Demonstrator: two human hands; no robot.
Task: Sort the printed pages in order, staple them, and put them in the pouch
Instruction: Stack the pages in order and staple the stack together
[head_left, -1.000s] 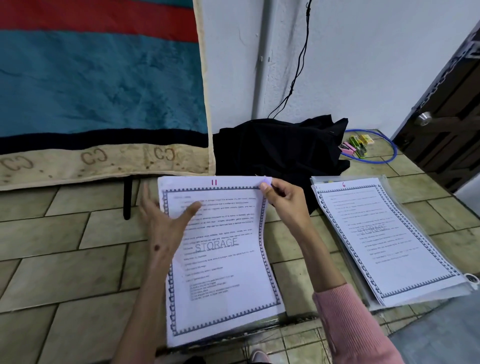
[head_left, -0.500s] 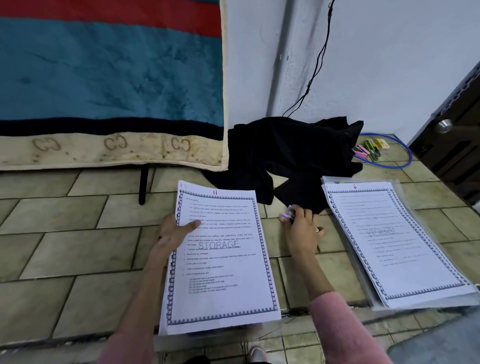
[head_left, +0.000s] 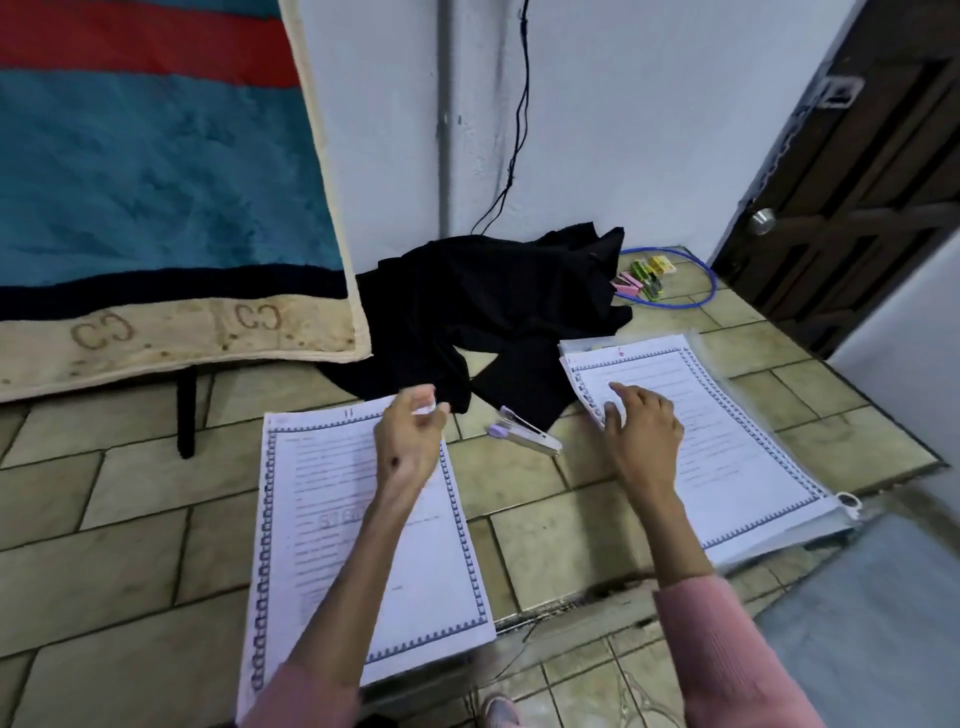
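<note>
A stack of printed pages marked 11 (head_left: 322, 545) lies on the tiled floor in front of me. My left hand (head_left: 408, 447) hovers over its top right corner with fingers curled toward the thumb; blur hides whether it pinches the corner. A second stack marked 6 (head_left: 743, 457) lies to the right on a clear plastic pouch (head_left: 831, 525). My right hand (head_left: 641, 436) rests on that stack's upper left part with fingers spread. A purple and white stapler (head_left: 524, 432) lies on the floor between the two stacks, touched by neither hand.
A black cloth (head_left: 493, 306) is heaped by the wall behind the stapler. Small coloured boxes (head_left: 644, 278) sit inside a blue hoop (head_left: 706, 291) at the back right. A blanket (head_left: 156, 208) hangs at the left over a dark furniture leg (head_left: 186, 410). A dark door (head_left: 857, 208) stands right.
My right hand set the stapler down on the floor and moved right onto the stack marked 6. My left hand left the page's left edge and moved to its top right corner.
</note>
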